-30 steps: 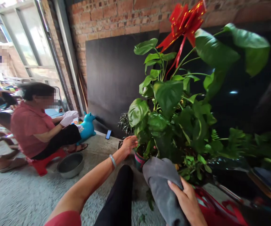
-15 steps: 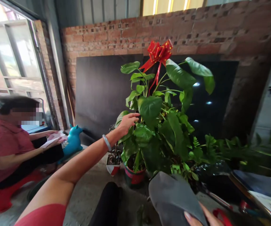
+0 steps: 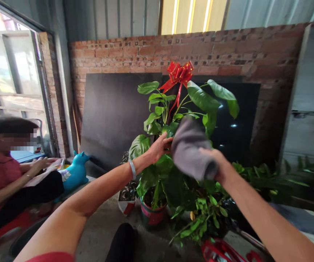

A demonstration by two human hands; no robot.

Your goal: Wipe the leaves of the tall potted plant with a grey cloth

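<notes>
a blurry gray cloth (image 3: 191, 151) is gripped by the right hand (image 3: 217, 163) in front of the big plant (image 3: 149, 179), which is partly hidden. whether a leaf (image 3: 170, 129) is pinched by the left hand (image 3: 158, 148) cannot be told.

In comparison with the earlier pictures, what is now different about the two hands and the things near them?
The left hand rose from beside the pot to the middle leaves; whether it grips one is unclear. The right hand lifted the gray cloth from low in front of the plant up before its leaves, without letting go. The red bow and turquoise animal figure stayed in place.
</notes>
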